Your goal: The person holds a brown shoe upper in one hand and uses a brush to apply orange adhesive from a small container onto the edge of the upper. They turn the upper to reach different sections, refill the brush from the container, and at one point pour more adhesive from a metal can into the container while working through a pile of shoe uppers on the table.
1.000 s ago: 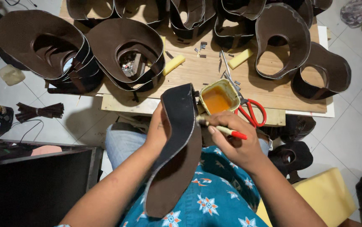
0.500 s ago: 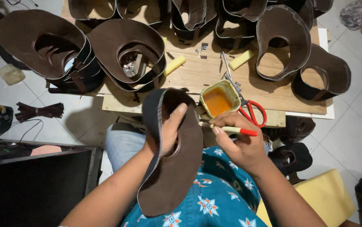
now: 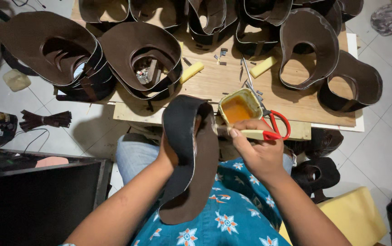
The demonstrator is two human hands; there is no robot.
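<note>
My left hand (image 3: 169,155) grips a curved dark brown leather hat brim piece (image 3: 187,159) from behind, holding it upright over my lap. My right hand (image 3: 257,152) holds a small brush with a cream and red handle (image 3: 252,134), its tip touching the brim's inner edge. Just beyond the brush sits a yellow tin of orange glue (image 3: 239,107) at the near edge of the wooden board (image 3: 214,82).
Several brown leather hat brims (image 3: 136,50) are stacked across the board. Red-handled scissors (image 3: 278,123) lie beside the tin, and two yellow blocks (image 3: 192,71) rest on the wood. A dark cabinet (image 3: 36,200) stands left; leather pieces (image 3: 316,173) and a yellow cushion (image 3: 350,214) lie right.
My left hand has turned and tilted the brim piece, so its inner face now shows toward the brush. My right hand has brought the brush onto the brim's edge.
</note>
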